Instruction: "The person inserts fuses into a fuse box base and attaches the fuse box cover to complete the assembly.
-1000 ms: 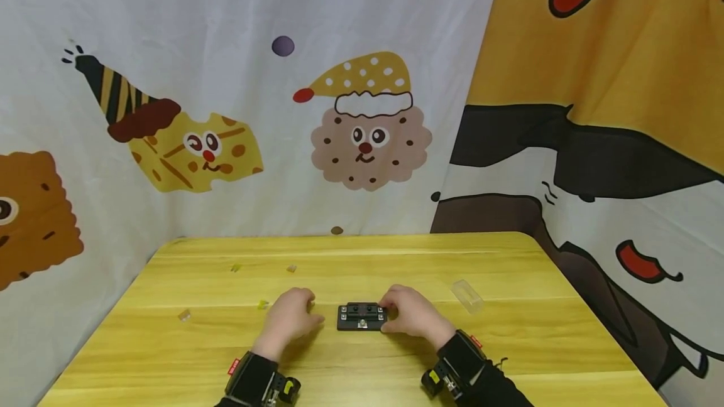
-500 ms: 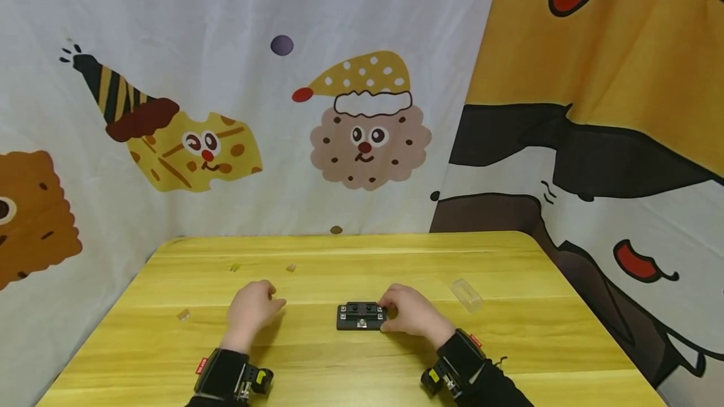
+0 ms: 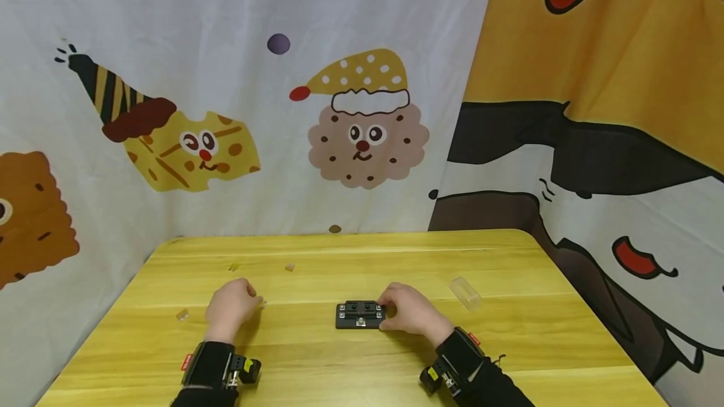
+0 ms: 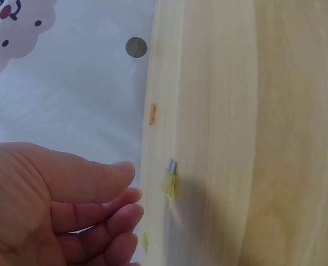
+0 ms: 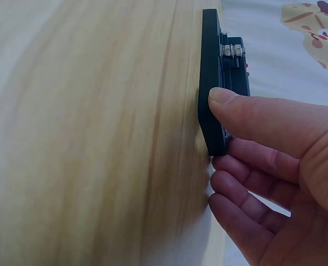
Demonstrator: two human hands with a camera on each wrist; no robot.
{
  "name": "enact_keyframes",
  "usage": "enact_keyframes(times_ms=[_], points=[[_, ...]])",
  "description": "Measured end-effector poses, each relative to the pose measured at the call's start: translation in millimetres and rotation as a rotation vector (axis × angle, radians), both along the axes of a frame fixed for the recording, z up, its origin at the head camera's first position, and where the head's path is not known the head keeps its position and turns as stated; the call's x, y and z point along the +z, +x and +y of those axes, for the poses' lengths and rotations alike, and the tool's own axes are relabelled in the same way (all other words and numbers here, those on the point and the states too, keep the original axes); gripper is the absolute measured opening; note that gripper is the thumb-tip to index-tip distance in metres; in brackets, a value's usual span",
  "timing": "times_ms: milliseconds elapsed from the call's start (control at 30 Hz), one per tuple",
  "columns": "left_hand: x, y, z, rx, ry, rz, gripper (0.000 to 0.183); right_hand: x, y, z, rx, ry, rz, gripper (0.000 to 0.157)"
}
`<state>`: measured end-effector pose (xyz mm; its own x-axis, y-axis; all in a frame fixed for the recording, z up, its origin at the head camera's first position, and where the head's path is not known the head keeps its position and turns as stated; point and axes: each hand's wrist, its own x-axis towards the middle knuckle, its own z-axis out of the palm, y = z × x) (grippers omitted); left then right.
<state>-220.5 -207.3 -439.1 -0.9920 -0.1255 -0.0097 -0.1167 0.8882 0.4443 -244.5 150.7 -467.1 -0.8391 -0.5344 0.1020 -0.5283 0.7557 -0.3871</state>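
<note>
A black fuse block (image 3: pixel 360 314) with metal screw terminals lies on the wooden table in the middle of the head view. My right hand (image 3: pixel 415 311) pinches its right end between thumb and fingers; in the right wrist view the thumb (image 5: pixel 263 116) presses along the block's edge. To the left, my left hand (image 3: pixel 230 306) hovers over the table with loosely bent fingers. Just beyond its fingertips in the left wrist view is a small translucent yellow blade fuse (image 4: pixel 170 180) with two metal prongs. A gap shows between that fuse and the thumb.
Further small fuses lie around the left hand: a clear one (image 3: pixel 182 314), a yellowish one (image 3: pixel 234 267) and a brownish one (image 3: pixel 290 267). A clear plastic cover (image 3: pixel 466 293) rests right of the right hand. A printed curtain (image 3: pixel 226 80) hangs behind the table.
My left hand has moved left across the table, away from the fuse block and to the small yellow fuse. The right hand keeps its hold on the block.
</note>
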Motion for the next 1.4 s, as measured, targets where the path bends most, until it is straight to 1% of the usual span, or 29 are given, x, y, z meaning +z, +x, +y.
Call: enact_keyframes(times_ms=[167, 400, 567, 767, 1033, 1167, 1400], points=[[-1.7, -5.1, -0.3, 0.019, 0.011, -0.042, 0.017, -0.3, -0.9, 0.5, 0.003, 0.003, 0.009, 0.043], [-5.7, -10.6, -0.5, 0.041, 0.002, -0.073, 0.022, 0.1, -0.5, 0.7, 0.002, 0.001, 0.001, 0.042], [-8.0, -11.9, 0.1, 0.044, -0.002, -0.085, 0.031, 1.9, 0.9, 0.3, -0.001, 0.004, -0.006, 0.042], [-9.0, -11.6, 1.3, 0.032, -0.015, -0.078, 0.023, 5.9, 3.1, -0.4, 0.006, 0.001, -0.009, 0.042], [-14.7, -14.0, 0.3, 0.031, -0.010, -0.084, 0.015, 5.8, 5.0, 0.6, 0.011, -0.010, 0.003, 0.043], [-14.8, -12.9, 1.3, 0.030, -0.019, -0.091, 0.015, 3.9, 5.8, 0.9, 0.009, -0.006, -0.004, 0.042], [-11.7, -13.1, 3.3, 0.028, -0.040, -0.090, 0.018, 3.5, 6.4, -0.3, 0.001, -0.009, -0.006, 0.042]])
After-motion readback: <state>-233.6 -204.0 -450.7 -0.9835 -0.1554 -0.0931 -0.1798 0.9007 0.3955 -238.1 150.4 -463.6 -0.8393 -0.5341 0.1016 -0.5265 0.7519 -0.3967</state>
